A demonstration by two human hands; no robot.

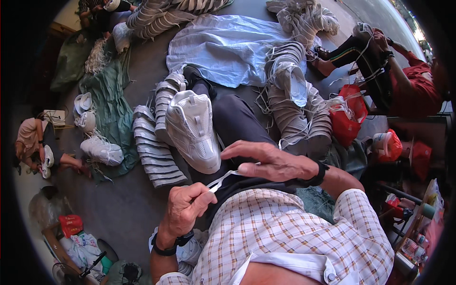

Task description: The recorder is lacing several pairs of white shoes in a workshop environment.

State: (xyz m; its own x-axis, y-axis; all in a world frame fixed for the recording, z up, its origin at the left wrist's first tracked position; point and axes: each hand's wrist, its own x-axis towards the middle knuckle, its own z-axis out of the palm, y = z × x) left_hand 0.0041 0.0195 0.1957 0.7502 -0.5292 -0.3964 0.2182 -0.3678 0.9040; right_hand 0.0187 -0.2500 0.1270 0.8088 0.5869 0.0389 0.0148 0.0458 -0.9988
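Note:
A white lace-less-looking sneaker [192, 130] rests in front of me by my dark-trousered leg, its rounded toe toward my lap. My left hand [187, 206], at the lower middle, is closed in a pinch on a white shoelace [218, 182]. From that pinch the lace runs up and right, passing beneath my right hand [273, 161]. The right hand hovers over my lap just right of the shoe's toe, fingers stretched out and thumb apart. I see no firm grip in it, though its palm side is hidden.
Stacked shoe uppers [154, 147] stand left of the sneaker, with more stacks [299, 111] on the right. A pale blue cloth [228, 50] covers floor ahead. A red bag [349, 114] lies right. Other people [411, 85] sit nearby. A green sheet [111, 107] lies left.

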